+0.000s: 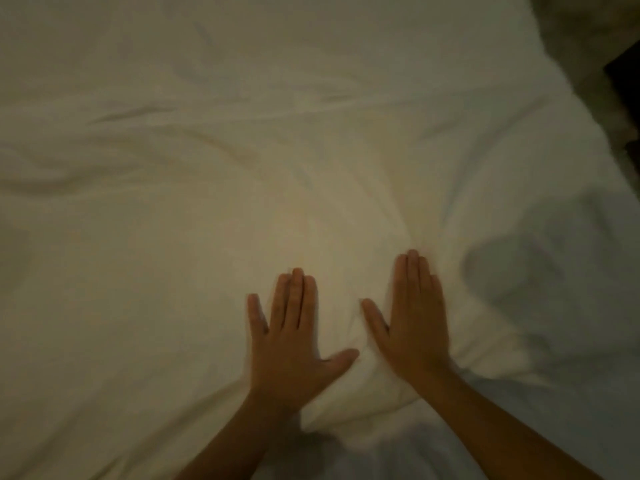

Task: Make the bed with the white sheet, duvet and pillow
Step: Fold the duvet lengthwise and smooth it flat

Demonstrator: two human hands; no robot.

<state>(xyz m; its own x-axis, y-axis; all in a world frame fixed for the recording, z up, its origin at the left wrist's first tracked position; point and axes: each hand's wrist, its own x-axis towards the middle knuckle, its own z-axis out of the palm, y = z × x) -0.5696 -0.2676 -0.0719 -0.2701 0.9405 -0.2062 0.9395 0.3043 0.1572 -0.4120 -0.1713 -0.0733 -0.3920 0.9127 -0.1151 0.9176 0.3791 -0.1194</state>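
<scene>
A white duvet (207,168) covers almost the whole view, soft and creased, with long wrinkles across its upper half. My left hand (291,337) lies flat on it with straight fingers and the thumb spread to the right. Close beside it, my right hand (412,320) presses flat on the duvet, fingers together, and the fabric puckers at its fingertips. A bluish-white sheet (571,393) shows under the duvet's edge at the lower right. No pillow is visible.
The bed's right edge runs diagonally down the upper right. Beyond it lies a dim floor or rug (588,36) and a dark object (623,84) at the frame's right border.
</scene>
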